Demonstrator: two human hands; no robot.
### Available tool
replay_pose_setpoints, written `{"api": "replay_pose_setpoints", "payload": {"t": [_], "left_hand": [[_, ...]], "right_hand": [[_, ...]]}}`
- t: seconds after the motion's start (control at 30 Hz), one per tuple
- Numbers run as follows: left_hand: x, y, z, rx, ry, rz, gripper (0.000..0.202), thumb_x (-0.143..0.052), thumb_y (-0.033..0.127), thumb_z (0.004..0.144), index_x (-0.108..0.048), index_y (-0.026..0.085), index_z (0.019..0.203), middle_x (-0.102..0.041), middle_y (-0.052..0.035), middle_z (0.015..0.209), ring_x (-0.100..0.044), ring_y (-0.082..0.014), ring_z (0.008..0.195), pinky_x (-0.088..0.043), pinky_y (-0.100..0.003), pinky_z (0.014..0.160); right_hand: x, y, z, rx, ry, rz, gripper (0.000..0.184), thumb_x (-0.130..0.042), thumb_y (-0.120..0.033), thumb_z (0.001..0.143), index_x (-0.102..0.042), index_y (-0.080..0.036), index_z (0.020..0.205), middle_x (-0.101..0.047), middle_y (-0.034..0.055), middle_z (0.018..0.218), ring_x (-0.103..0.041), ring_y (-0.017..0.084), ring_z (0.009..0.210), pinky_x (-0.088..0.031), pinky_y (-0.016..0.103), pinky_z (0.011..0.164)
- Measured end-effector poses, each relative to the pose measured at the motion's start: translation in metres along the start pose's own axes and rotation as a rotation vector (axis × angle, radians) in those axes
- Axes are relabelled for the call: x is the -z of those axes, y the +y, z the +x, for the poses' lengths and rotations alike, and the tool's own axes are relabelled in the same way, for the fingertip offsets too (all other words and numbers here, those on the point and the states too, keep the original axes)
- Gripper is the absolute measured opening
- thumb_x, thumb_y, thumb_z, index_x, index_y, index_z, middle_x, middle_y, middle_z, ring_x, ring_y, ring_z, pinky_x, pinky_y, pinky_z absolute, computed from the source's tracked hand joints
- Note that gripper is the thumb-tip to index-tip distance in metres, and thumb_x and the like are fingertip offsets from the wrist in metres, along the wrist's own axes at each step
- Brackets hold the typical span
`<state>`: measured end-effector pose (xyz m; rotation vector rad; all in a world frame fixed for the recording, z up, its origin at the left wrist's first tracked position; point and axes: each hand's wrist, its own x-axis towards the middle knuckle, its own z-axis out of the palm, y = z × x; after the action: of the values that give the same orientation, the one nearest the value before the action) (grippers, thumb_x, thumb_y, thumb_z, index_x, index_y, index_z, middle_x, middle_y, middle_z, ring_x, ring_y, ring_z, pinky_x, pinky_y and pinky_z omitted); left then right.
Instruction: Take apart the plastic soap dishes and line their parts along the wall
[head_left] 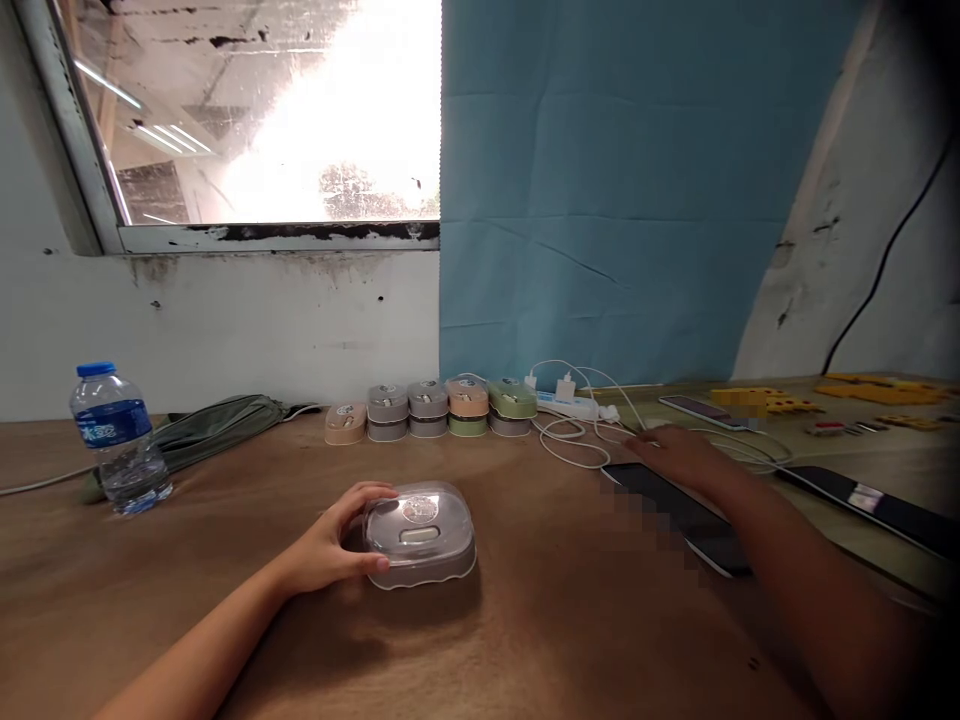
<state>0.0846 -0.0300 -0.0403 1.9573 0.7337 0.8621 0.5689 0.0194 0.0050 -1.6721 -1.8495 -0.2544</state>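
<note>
My left hand (337,545) grips the left end of a small lidded plastic box (442,570), its thumb at the near edge and its fingers over the far side. The box is grey, with a clear domed lid, a round label and a pale oblong piece on top. It stands level on the brown table. My right hand (679,452) reaches out on the right, its fingers stretched forward and slightly blurred, with nothing seen in them. Under it lies a dark phone (660,500), partly hidden by the forearm, and white cables (574,455) run close to the fingertips.
Several similar boxes (427,410) in grey, peach and green stand along the wall, most of them stacked. A water bottle (116,440) and grey-green cloth (225,425) are at left. At right are a power strip (574,405), more phones (701,410) and yellow pieces (776,400).
</note>
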Motion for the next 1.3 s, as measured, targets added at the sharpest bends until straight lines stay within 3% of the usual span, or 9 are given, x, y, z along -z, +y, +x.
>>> {"api": "replay_pose_setpoints", "payload": {"t": [0.07, 0.13, 0.27, 0.33, 0.43, 0.57, 0.73, 1.1, 1.3], "left_hand": [[-0.001, 0.001, 0.0, 0.0, 0.0, -0.015, 0.059, -0.07, 0.029, 0.067, -0.045, 0.025, 0.12, -0.037, -0.008, 0.129, -0.038, -0.0242, 0.119, -0.03, -0.039, 0.102], [-0.001, 0.001, 0.0, 0.007, 0.001, -0.03, 0.059, -0.069, 0.029, 0.067, -0.044, 0.025, 0.12, -0.038, -0.0081, 0.128, -0.039, -0.024, 0.118, -0.031, -0.039, 0.101], [-0.003, 0.002, 0.0, 0.012, 0.005, -0.048, 0.059, -0.069, 0.029, 0.067, -0.043, 0.025, 0.12, -0.038, -0.008, 0.128, -0.039, -0.0239, 0.118, -0.031, -0.04, 0.101], [-0.003, 0.002, 0.0, 0.012, 0.005, -0.039, 0.06, -0.069, 0.03, 0.067, -0.042, 0.025, 0.121, -0.038, -0.0082, 0.129, -0.038, -0.024, 0.119, -0.031, -0.04, 0.101], [-0.003, 0.003, 0.001, 0.019, 0.001, 0.013, 0.059, -0.068, 0.032, 0.069, -0.043, 0.024, 0.122, -0.036, -0.0082, 0.13, -0.037, -0.0238, 0.12, -0.031, -0.039, 0.102], [-0.003, 0.005, 0.001, 0.03, -0.017, 0.077, 0.057, -0.064, 0.035, 0.072, -0.043, 0.026, 0.124, -0.035, -0.0075, 0.13, -0.036, -0.0235, 0.121, -0.03, -0.038, 0.103], [0.0, 0.009, 0.0, 0.03, -0.044, 0.118, 0.057, -0.066, 0.035, 0.07, -0.046, 0.027, 0.123, -0.035, -0.0061, 0.13, -0.037, -0.0248, 0.12, -0.031, -0.037, 0.102], [0.003, 0.01, -0.001, 0.033, -0.067, 0.208, 0.061, -0.068, 0.036, 0.067, -0.045, 0.027, 0.123, -0.035, -0.0062, 0.13, -0.037, -0.025, 0.12, -0.03, -0.037, 0.102], [0.003, 0.009, -0.004, 0.061, -0.087, 0.3, 0.083, -0.076, 0.031, 0.055, -0.036, 0.028, 0.129, -0.039, -0.0055, 0.131, -0.037, -0.0265, 0.119, -0.029, -0.041, 0.102]], "right_hand": [[0.005, -0.027, 0.0, -0.022, -0.005, 0.021, 0.036, -0.046, -0.048, 0.077, -0.065, -0.017, 0.079, -0.062, 0.0158, 0.092, -0.056, 0.035, 0.095, -0.042, 0.049, 0.082], [0.007, -0.061, -0.006, 0.082, -0.041, 0.142, 0.037, -0.04, -0.048, 0.082, -0.061, -0.02, 0.095, -0.057, 0.0109, 0.108, -0.051, 0.029, 0.106, -0.04, 0.044, 0.09], [-0.005, -0.132, -0.035, 0.367, -0.339, 0.234, 0.046, -0.04, -0.045, 0.086, -0.039, -0.027, 0.128, -0.042, 0.006, 0.129, -0.042, 0.024, 0.117, -0.036, 0.042, 0.097], [-0.014, -0.16, -0.052, 0.487, -0.424, 0.266, 0.054, -0.043, -0.044, 0.085, -0.027, -0.029, 0.134, -0.034, 0.0052, 0.136, -0.037, 0.023, 0.121, -0.035, 0.041, 0.099], [-0.025, -0.183, -0.069, 0.612, -0.498, 0.268, 0.059, -0.048, -0.041, 0.083, -0.025, -0.03, 0.136, -0.024, 0.0059, 0.141, -0.031, 0.025, 0.125, -0.033, 0.042, 0.1], [-0.031, -0.189, -0.077, 0.678, -0.527, 0.236, 0.065, -0.053, -0.032, 0.08, -0.022, -0.028, 0.137, -0.022, 0.0084, 0.142, -0.031, 0.025, 0.125, -0.034, 0.041, 0.099], [-0.029, -0.186, -0.075, 0.741, -0.494, 0.219, 0.056, -0.045, -0.024, 0.084, -0.025, -0.03, 0.136, -0.028, 0.0071, 0.138, -0.032, 0.022, 0.124, -0.036, 0.038, 0.099], [-0.027, -0.187, -0.074, 0.721, -0.523, 0.303, 0.054, -0.048, -0.02, 0.082, -0.033, -0.031, 0.132, -0.03, 0.0057, 0.136, -0.041, 0.019, 0.116, -0.041, 0.033, 0.094], [-0.029, -0.187, -0.075, 0.713, -0.524, 0.344, 0.055, -0.048, -0.017, 0.081, -0.032, -0.031, 0.132, -0.029, 0.005, 0.136, -0.042, 0.019, 0.116, -0.041, 0.032, 0.094]]}}
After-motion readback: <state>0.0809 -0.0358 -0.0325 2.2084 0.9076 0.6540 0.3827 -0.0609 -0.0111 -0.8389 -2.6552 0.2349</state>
